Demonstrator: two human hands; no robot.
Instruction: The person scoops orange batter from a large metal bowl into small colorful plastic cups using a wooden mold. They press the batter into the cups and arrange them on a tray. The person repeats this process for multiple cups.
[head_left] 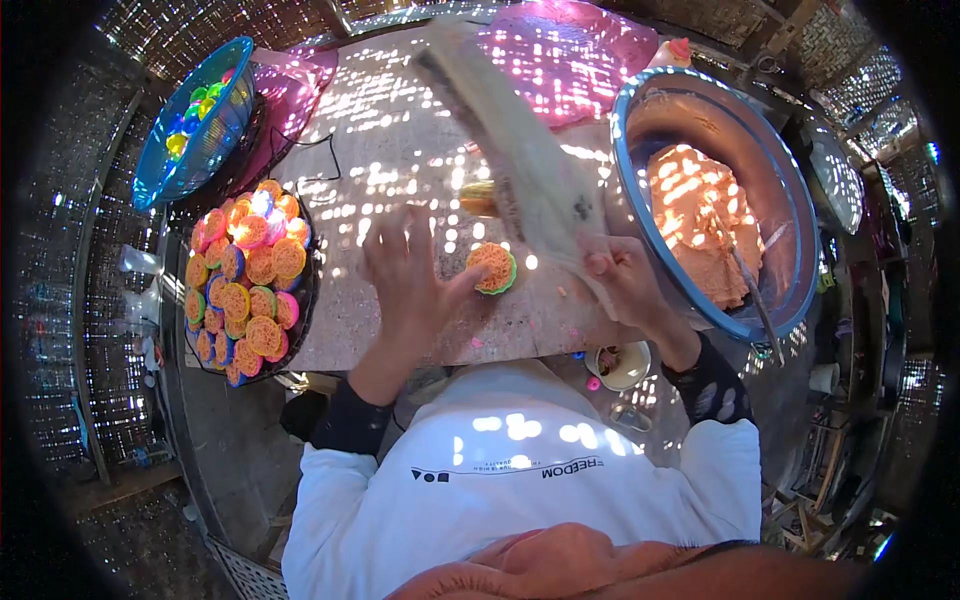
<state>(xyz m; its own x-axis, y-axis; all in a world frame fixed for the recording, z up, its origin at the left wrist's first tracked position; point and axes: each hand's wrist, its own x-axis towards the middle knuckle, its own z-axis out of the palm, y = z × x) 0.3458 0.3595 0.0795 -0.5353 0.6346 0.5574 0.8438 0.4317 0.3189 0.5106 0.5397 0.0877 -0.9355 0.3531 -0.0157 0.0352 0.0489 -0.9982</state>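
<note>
My left hand (405, 280) is spread above the table, holding nothing. Its thumb tip reaches the edge of a round orange piece (492, 266) with a crumbly top, set in a small green scalloped mould. In my right hand (637, 285), the fingers grip the near end of a long pale cloth (535, 165). The cloth stretches up and away to the left, its far end smeared by motion. Just beyond the orange piece, a yellow-brown object (480, 199) is partly covered by the cloth, and I cannot make out its kind.
At the right stands a large blue-rimmed basin (628, 150) of orange dough (700, 220) with a long stick-like tool (755, 290). Filled colourful moulds (240, 300) crowd a dark round tray at the left. Behind it, a blue basket (165, 125) holds bright moulds. Pink sheeting (570, 60) covers the far edge.
</note>
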